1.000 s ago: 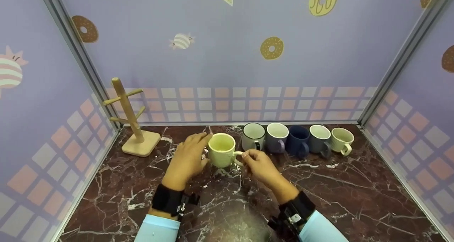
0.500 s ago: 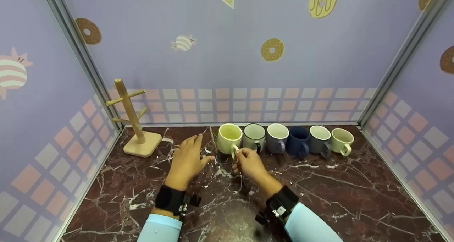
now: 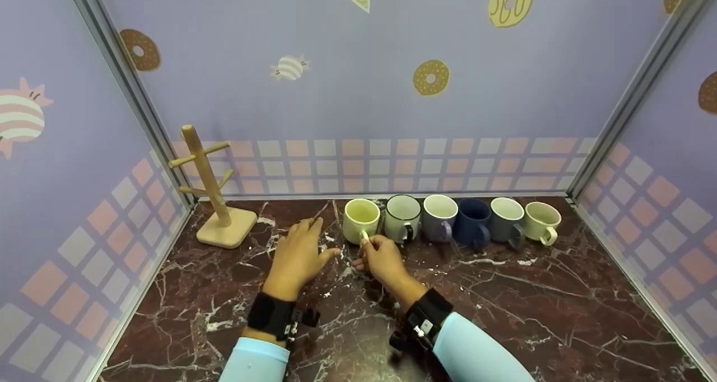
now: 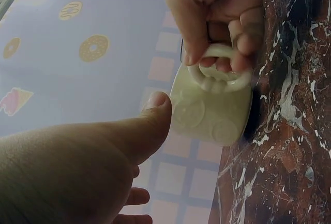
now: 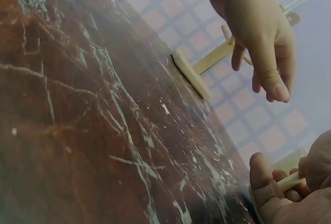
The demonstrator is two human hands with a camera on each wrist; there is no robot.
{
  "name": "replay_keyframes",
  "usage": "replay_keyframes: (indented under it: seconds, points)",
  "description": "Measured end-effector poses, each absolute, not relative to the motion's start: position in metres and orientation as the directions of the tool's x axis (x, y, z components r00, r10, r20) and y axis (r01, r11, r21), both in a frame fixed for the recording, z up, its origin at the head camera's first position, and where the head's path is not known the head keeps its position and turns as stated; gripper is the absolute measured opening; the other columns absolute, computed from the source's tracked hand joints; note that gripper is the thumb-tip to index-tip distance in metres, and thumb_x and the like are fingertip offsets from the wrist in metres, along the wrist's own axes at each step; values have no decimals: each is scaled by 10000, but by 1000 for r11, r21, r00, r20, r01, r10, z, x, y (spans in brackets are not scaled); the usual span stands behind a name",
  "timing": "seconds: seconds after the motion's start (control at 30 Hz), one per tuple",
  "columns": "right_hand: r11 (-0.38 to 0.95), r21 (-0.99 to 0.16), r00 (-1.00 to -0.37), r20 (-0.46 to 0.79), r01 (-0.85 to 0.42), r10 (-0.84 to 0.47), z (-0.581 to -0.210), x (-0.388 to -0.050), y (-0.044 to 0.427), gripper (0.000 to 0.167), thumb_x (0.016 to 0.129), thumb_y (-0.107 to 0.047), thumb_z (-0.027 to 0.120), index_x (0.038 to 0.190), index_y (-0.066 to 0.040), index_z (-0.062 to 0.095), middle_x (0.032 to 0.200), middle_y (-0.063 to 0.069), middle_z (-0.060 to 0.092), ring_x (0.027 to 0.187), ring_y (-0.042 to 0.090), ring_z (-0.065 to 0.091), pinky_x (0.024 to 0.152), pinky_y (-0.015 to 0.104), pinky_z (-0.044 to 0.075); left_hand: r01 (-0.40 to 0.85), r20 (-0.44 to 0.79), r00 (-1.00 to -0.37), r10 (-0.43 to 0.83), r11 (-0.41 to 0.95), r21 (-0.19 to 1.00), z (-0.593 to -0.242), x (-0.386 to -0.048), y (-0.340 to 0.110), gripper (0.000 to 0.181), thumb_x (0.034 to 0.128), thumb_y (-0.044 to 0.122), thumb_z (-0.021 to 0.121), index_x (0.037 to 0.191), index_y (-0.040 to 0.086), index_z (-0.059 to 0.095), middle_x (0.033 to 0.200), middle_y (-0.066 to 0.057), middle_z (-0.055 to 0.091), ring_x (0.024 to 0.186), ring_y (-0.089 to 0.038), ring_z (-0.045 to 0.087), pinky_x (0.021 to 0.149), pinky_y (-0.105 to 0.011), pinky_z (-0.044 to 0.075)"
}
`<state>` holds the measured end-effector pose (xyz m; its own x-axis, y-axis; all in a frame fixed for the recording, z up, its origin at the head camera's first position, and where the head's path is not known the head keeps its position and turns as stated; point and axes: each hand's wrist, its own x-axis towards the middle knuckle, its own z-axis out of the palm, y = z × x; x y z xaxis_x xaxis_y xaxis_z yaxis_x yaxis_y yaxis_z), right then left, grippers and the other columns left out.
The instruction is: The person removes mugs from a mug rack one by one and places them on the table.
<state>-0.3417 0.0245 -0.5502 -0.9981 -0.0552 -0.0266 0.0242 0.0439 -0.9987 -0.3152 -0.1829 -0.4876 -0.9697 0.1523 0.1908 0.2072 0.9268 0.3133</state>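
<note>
A pale yellow-green mug [image 3: 360,218] stands upright at the left end of a row of mugs, its handle turned toward the person. My right hand [image 3: 386,260] pinches that handle between thumb and fingers; the left wrist view shows the handle loop [image 4: 220,85] with fingertips through it. To the left of the mug, my left hand [image 3: 298,256] is held low over the table with fingers extended and thumb out, apart from the mug. In the right wrist view, the left hand [image 5: 264,43] hangs with nothing in it.
To the right in the row stand a white mug with a black rim [image 3: 401,217], a purple-grey mug [image 3: 438,220], a navy mug [image 3: 469,225], a grey mug [image 3: 503,225] and a ribbed cream mug [image 3: 539,225]. A wooden mug tree [image 3: 226,231] stands at the back left. Patterned walls enclose the marbled table [image 3: 347,337].
The yellow-green mug has moved back and slightly right to the row's end, and its handle has swung round toward the person. My left hand has come away from its side.
</note>
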Motion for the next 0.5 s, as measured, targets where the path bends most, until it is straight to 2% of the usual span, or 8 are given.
replay_keyframes:
  seconds: [0.13,0.33,0.5]
  points:
    - [39,-999,-999,-28,26,-37,-552,-344,19,267,1175,-113,590,1095,133,655,818,160,710,759,271,855,686,337,720,217,196,-967,163,931,294,-490,-315,-184,917,1017,546,813,1701,30,484,1689,-278,544,1553,-496,545,1241,-734,487]
    - [9,-999,-997,-54,54,-47,-552,-345,10,252,1175,-98,568,1153,143,638,1053,303,731,903,376,875,776,393,738,220,197,-966,166,931,293,-491,-315,-188,901,1014,553,813,1683,30,512,1681,-273,556,1546,-502,553,1220,-741,499]
    - [-73,-990,-987,-116,124,-111,-548,-342,10,268,1155,-35,542,1341,149,597,1217,329,728,946,332,866,798,375,736,213,184,-970,161,926,313,-487,-316,-197,879,1021,558,800,1684,53,522,1690,-256,552,1558,-492,544,1235,-744,482]
